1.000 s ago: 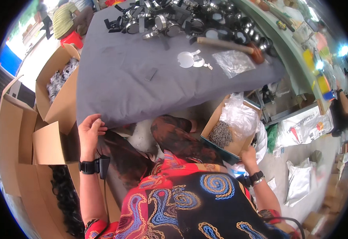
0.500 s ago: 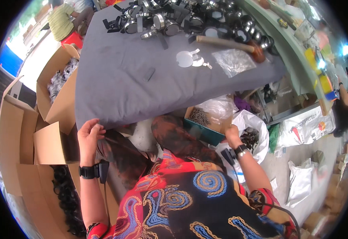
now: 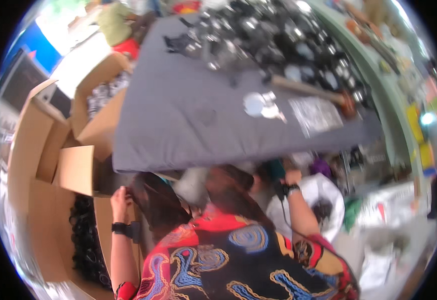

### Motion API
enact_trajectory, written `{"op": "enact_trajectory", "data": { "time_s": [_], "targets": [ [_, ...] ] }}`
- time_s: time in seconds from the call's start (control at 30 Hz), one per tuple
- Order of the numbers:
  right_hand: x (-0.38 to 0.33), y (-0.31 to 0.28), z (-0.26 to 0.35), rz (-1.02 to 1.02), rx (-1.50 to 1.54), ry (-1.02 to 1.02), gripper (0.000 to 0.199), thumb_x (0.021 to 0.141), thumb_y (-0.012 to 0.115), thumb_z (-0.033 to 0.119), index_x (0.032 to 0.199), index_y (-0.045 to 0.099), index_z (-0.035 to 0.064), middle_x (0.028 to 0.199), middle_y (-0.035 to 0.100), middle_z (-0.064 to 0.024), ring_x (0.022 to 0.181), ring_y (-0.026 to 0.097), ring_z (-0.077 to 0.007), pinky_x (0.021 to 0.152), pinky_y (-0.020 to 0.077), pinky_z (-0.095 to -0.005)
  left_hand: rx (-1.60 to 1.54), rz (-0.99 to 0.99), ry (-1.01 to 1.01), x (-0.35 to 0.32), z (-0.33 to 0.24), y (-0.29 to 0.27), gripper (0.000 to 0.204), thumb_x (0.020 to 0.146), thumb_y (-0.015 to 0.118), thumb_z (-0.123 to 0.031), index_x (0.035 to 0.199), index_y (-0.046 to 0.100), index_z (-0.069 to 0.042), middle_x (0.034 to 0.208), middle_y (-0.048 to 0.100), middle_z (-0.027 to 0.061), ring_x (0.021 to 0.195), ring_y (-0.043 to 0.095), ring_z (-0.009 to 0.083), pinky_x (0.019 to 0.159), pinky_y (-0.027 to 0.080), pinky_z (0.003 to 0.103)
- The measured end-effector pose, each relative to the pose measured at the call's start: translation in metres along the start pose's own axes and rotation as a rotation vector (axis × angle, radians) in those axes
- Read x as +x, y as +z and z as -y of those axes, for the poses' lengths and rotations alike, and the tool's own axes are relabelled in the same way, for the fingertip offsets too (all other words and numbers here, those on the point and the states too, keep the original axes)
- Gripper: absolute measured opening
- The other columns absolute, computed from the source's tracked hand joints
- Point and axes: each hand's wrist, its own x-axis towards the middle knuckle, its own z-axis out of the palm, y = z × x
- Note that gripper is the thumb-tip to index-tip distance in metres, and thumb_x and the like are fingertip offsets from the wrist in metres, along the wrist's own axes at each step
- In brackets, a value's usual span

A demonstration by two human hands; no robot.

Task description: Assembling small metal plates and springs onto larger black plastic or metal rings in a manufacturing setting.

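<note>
My left hand [image 3: 121,202], blurred, is raised beside my left knee, below the near left corner of the padded grey table [image 3: 178,135]. Its fingers are loosely bent and I see nothing in them. Under the table's front edge, my right hand [image 3: 292,177] closes on the end of a teal box [image 3: 274,171], though smear hides the exact grip. The box's inside cannot be made out. To the right of that hand stands a white sack [image 3: 337,196] with dark pieces inside. Both wrists wear black bands.
Metal clamps with black parts [image 3: 278,45] pile up at the table's back, near a mallet [image 3: 311,91], flat silvery pieces [image 3: 261,106] and a clear plastic bag [image 3: 316,115]. Open cartons [image 3: 38,210] line my left; one holds black rings [image 3: 86,245]. Another person [image 3: 116,25] sits at the far left.
The whole view has shifted and blurred. My left hand has dropped away from the table's corner. The teal box shows less beyond the table edge, with my right hand still at its end.
</note>
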Motion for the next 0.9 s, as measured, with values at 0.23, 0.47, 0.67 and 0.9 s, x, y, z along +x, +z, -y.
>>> {"op": "enact_trajectory", "data": {
  "time_s": [0.23,0.47,0.67,0.9],
  "targets": [
    [0.158,0.203,-0.167,-0.563,0.115,0.218,0.032,0.086,0.049,0.033,0.106,0.067,0.0158,0.095,0.069,-0.0145,0.073,0.066,-0.033,0.062,0.0504,-0.0481,-0.553,0.444,-0.215,0.063,0.01,0.085,0.047,0.094,0.044,-0.048,0.108,0.063,-0.007,0.097,0.067,0.0069,0.083,0.064,0.0213,0.074,0.054,0.038],
    [-0.013,-0.062,0.083,0.129,1.227,-0.238,0.023,0.086,0.052,0.018,0.088,0.064,-0.0006,0.081,0.065,-0.0129,0.07,0.061,-0.0208,0.062,0.0466,-0.0366,-0.554,0.172,-0.259,0.004,-0.011,0.022,0.036,0.093,0.046,-0.035,0.103,0.065,-0.006,0.098,0.068,0.0091,0.082,0.066,0.0229,0.074,0.055,0.037],
    [-0.149,-0.179,0.052,0.121,1.248,-0.728,0.02,0.084,0.06,0.014,0.091,0.063,-0.0043,0.079,0.065,-0.0109,0.076,0.061,-0.0163,0.071,0.0488,-0.0322,-0.34,0.182,-0.012,0.025,-0.024,0.035,0.026,0.087,0.056,-0.019,0.1,0.063,0.003,0.096,0.066,0.0115,0.09,0.062,0.0218,0.082,0.049,0.033],
    [-0.087,-0.322,0.033,-0.731,0.594,-0.6,0.034,0.08,0.064,0.011,0.112,0.058,0.0023,0.11,0.06,-0.0177,0.104,0.055,-0.0361,0.087,0.0464,-0.0419,0.212,0.197,0.101,0.025,-0.044,0.054,0.046,0.086,0.062,-0.023,0.121,0.056,0.006,0.112,0.063,0.0146,0.106,0.057,0.0206,0.091,0.044,0.032]
  ]
}}
